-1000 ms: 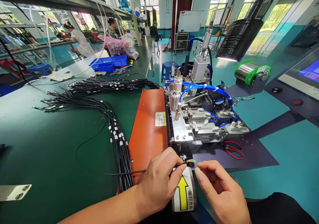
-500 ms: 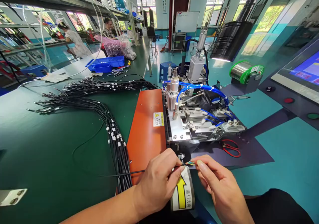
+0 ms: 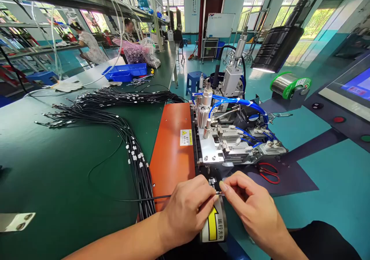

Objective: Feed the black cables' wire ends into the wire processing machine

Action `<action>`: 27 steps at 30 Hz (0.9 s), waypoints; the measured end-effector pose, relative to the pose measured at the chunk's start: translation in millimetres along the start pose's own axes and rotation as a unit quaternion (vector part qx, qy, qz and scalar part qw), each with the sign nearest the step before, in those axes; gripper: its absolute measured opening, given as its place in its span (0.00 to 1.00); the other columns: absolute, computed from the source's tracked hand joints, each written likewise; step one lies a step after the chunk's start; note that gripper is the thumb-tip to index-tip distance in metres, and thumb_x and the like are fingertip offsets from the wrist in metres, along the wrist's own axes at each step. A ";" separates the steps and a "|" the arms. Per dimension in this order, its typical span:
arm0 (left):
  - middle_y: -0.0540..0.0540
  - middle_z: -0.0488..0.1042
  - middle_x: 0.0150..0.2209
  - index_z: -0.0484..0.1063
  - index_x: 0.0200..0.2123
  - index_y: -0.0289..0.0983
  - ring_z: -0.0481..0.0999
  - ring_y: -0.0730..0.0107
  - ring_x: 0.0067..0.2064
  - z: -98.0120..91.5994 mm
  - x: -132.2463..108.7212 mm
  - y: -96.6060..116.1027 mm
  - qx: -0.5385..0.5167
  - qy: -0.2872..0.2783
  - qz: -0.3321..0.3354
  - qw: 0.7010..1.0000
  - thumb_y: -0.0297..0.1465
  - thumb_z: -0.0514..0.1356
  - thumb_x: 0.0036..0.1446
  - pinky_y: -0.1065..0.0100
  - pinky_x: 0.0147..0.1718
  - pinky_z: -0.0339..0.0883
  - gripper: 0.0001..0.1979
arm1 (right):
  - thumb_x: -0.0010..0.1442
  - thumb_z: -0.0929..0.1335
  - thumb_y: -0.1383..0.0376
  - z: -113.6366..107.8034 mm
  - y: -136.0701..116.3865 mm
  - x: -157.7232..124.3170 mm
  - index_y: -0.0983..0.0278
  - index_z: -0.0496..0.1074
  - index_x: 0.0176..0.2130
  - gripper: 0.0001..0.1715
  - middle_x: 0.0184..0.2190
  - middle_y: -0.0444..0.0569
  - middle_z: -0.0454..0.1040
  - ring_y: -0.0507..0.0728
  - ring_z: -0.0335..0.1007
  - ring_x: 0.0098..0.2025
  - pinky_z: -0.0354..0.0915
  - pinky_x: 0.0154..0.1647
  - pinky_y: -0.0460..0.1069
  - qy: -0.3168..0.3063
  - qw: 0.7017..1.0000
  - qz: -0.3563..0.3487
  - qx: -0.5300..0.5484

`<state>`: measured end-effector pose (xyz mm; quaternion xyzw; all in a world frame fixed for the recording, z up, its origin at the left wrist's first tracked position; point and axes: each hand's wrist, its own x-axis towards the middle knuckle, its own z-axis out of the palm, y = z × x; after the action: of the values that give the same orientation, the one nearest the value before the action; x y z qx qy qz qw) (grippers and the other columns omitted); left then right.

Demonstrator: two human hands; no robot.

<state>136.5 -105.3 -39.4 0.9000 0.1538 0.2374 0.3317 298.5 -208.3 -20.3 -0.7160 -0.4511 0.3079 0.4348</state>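
Note:
My left hand (image 3: 192, 206) is closed around a thin black cable (image 3: 158, 198) close to its end, in front of the machine (image 3: 231, 136). The cable trails off leftward over a thick bundle of black cables (image 3: 143, 187) with white tags. Opposite, the thumb and forefinger of my right hand (image 3: 251, 208) pinch the fine inner wires at the cable's tip; the fingers mostly cover them. Just beneath both hands is a rounded part with a yellow arrow label (image 3: 213, 229).
A long orange cover (image 3: 173, 144) lies between bench and machine. Red-handled scissors (image 3: 269, 173) rest right of the machine. A solder spool (image 3: 289, 84), black lamp (image 3: 277, 48) and control panel (image 3: 341, 102) stand farther right. Blue trays (image 3: 125, 73) sit at the back; two people sit farther off.
My right fingers have closed in toward my left hand, and the coloured wires that showed between them are now mostly covered. The view has shifted slightly.

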 end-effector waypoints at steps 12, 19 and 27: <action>0.47 0.70 0.33 0.69 0.36 0.37 0.67 0.71 0.33 -0.7 -0.7 1.5 -0.030 0.003 -0.049 0.998 0.29 0.54 0.67 0.68 0.31 0.59 0.07 | 0.67 0.65 0.50 -19.6 16.8 -2.1 0.59 0.75 0.47 0.19 0.37 0.45 0.74 0.53 0.72 0.40 0.67 0.38 0.44 0.015 0.998 0.038 0.038; 0.47 0.70 0.33 0.71 0.36 0.36 0.68 0.71 0.33 -1.1 0.8 2.1 -0.026 0.022 -0.050 0.998 0.28 0.55 0.66 0.69 0.31 0.59 0.06 | 0.63 0.71 0.51 -7.9 23.3 -8.3 0.58 0.74 0.45 0.16 0.39 0.44 0.73 0.52 0.68 0.41 0.67 0.41 0.43 -0.054 0.988 0.064 0.133; 0.47 0.69 0.33 0.69 0.36 0.37 0.67 0.71 0.32 0.3 0.1 1.6 -0.012 0.041 -0.052 0.998 0.28 0.56 0.65 0.68 0.30 0.58 0.05 | 0.62 0.72 0.52 -1.0 19.1 -7.4 0.59 0.76 0.43 0.16 0.37 0.44 0.69 0.50 0.65 0.37 0.65 0.37 0.42 -0.067 0.976 0.088 0.188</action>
<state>136.9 -106.5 -38.5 0.8762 0.2108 0.2589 0.3477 303.5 -219.6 -36.7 -0.6361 -0.3488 0.4716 0.5013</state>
